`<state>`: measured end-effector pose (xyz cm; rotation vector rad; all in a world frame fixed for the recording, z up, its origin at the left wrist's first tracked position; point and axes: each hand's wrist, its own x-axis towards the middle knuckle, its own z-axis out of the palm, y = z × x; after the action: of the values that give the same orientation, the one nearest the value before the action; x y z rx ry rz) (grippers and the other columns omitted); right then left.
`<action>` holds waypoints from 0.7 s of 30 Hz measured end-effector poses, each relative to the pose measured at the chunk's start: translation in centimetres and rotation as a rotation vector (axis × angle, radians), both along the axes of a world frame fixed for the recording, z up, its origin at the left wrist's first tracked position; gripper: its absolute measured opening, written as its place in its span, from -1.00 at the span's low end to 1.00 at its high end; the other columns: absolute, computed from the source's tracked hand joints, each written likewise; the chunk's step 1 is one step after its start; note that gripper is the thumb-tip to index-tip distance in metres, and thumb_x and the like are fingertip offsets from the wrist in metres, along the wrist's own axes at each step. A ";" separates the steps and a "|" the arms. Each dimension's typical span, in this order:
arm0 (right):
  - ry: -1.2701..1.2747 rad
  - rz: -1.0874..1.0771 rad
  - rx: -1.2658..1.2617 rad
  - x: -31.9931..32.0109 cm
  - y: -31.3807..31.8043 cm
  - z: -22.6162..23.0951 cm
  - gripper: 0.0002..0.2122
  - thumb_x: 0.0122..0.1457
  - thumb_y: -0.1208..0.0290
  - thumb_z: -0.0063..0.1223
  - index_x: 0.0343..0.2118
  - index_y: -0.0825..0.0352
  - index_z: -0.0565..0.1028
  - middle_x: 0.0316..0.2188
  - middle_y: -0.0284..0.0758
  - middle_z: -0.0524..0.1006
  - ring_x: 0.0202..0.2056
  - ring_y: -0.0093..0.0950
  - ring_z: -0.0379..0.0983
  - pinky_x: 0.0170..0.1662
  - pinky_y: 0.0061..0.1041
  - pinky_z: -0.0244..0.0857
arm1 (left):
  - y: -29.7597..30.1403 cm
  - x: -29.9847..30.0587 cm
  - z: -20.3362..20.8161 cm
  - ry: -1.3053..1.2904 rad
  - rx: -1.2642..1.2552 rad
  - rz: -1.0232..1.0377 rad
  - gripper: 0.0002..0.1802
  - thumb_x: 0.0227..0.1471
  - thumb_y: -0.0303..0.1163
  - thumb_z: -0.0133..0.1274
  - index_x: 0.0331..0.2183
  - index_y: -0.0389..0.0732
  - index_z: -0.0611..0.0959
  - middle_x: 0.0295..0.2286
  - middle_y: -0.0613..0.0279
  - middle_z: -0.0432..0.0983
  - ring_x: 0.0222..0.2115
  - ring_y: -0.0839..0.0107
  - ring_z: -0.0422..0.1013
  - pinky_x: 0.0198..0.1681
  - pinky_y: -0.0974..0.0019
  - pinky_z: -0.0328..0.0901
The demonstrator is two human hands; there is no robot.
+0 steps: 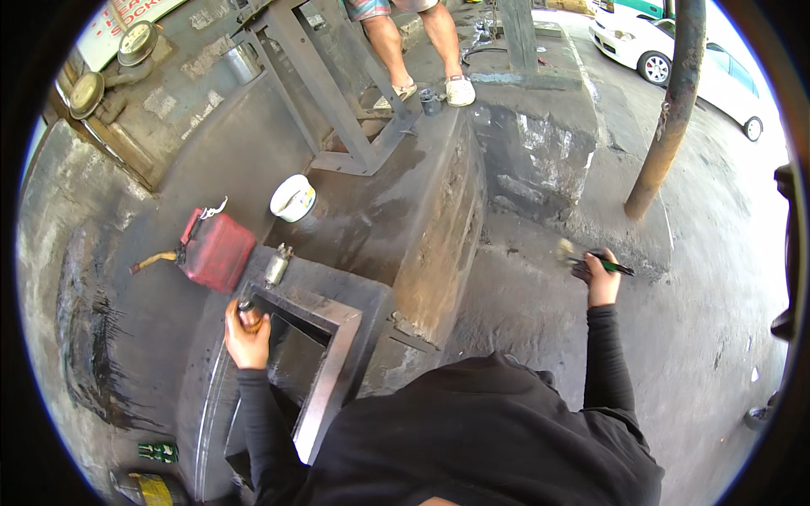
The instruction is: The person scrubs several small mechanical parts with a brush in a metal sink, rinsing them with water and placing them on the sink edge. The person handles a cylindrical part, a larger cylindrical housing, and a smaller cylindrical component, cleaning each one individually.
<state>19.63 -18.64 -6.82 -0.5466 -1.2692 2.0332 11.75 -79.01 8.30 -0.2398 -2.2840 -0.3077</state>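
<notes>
My left hand (pixel 246 344) is closed around a small dark cylindrical metal part (pixel 248 312), held upright over the corner of a grey metal frame (pixel 344 325). Out to the right, my right hand (pixel 602 282) grips a paintbrush (pixel 622 268) by its dark and green handle. Its pale bristles (pixel 564 247) point left, away from my body. A silvery cylindrical metal part (pixel 277 266) rests on the ledge just beyond my left hand. Farther left lies a red jerrycan (pixel 221 251) with a yellowish spout. Behind these sits a white plastic tub (pixel 293 199).
A person's legs (pixel 413 51) stand at the far side, with a dark cup (pixel 430 103) beside the feet. A tall metal frame (pixel 346 110) rises there. The concrete block (pixel 447 236) drops off at its right edge. A rusty post (pixel 671 118) and white car (pixel 650 46) are farther right.
</notes>
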 end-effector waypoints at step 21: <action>-0.397 -0.265 -0.182 7.2 15.0 -10.0 -0.93 0.11 0.49 0.03 -0.34 0.28 0.42 -0.50 -0.34 0.49 -0.56 -0.44 0.51 -0.53 -0.47 0.45 | 21.6 -26.3 -11.5 -0.959 -0.632 -0.419 -0.27 -0.19 -0.29 0.23 0.04 0.08 0.28 -0.22 -0.02 0.48 -0.17 0.01 0.45 -0.13 0.03 0.35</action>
<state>26.86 -3.67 -16.79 -1.1869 -1.1584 1.8811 -14.58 -57.40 -3.23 -1.0969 -3.2180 0.1598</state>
